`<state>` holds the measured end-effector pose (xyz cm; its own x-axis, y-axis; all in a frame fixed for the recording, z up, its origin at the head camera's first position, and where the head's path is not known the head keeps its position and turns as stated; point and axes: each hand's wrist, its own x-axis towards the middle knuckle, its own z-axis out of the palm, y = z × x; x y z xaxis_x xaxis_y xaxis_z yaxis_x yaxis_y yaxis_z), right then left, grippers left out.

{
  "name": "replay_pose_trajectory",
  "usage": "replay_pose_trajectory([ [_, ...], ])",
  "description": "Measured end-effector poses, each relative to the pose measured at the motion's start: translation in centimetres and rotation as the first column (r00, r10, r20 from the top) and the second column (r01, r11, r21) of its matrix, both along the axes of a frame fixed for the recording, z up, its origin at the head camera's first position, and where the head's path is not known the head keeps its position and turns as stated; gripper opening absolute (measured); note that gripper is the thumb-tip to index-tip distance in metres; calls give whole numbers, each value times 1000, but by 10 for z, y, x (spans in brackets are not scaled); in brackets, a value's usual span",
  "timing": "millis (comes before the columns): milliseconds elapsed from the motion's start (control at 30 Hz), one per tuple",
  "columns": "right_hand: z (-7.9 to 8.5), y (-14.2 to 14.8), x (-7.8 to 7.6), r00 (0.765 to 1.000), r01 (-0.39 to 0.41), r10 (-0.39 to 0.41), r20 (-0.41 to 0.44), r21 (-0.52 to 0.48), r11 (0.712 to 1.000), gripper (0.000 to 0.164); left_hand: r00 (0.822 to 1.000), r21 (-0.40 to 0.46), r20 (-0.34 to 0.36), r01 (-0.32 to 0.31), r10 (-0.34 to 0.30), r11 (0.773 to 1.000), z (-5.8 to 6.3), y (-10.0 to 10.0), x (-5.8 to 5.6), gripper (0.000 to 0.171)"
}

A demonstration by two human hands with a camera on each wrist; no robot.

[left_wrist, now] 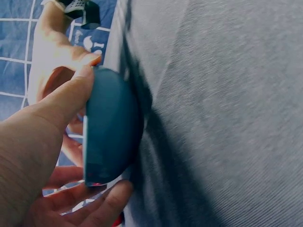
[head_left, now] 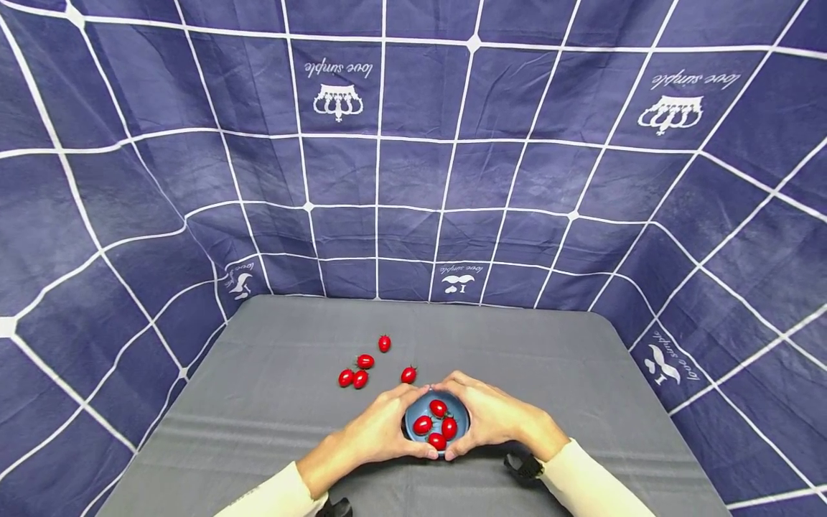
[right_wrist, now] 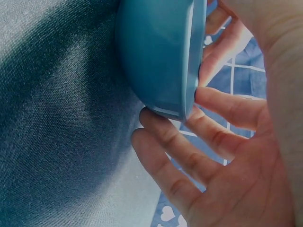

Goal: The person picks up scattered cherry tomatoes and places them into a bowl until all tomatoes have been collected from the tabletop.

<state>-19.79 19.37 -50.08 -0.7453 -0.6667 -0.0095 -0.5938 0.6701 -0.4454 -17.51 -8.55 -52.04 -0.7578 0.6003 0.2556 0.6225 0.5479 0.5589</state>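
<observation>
A small blue bowl [head_left: 418, 406] stands near the front of the grey table, with several red cherry tomatoes [head_left: 438, 408] inside. My left hand [head_left: 385, 425] holds its left side, thumb at the near rim and fingers around the far side. From the right, my right hand [head_left: 494, 413] grips the same bowl in a mirrored way. In the left wrist view the bowl [left_wrist: 111, 125] shows its smooth outer wall, the thumb pressing its rim. Fingertips touch the bowl [right_wrist: 154, 52] at its rim and side in the right wrist view.
One loose cherry tomato [head_left: 408, 375] lies just beyond the left fingers. Several more tomatoes [head_left: 365, 361] are scattered farther back and left on the grey cloth [head_left: 530, 352]. A blue curtain with white grid lines [head_left: 413, 172] encloses the table's back and sides.
</observation>
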Motion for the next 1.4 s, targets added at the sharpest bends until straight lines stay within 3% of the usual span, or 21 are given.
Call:
replay_pose_trajectory([
  [133,0,-1,-1,1000,4,-4,0,-5,1000,104,999,18,42,-11,10,1000,4,-4,-6,89],
  [300,0,0,0,1000,-9,8,-9,-12,1000,104,996,109,85,-22,13,994,7,-7,-17,77],
  [567,2,0,-2,1000,-13,13,-13,-9,1000,105,991,98,20,-133,132,986,12,-15,-42,62],
  [733,2,0,-1,1000,-18,18,-24,8,1000,105,988,68,-24,-153,155,986,11,-16,-56,57],
  [1067,1,0,-3,999,-32,31,-14,-14,999,104,990,39,-79,-114,117,993,-1,-15,-77,56],
  [1267,-1,0,-3,999,-35,35,-7,-26,999,105,985,54,-167,-29,38,998,-33,-18,-99,47],
  [1400,-4,1,-4,999,-39,38,-11,-36,999,105,990,76,-138,-18,29,997,-41,-18,-106,42],
])
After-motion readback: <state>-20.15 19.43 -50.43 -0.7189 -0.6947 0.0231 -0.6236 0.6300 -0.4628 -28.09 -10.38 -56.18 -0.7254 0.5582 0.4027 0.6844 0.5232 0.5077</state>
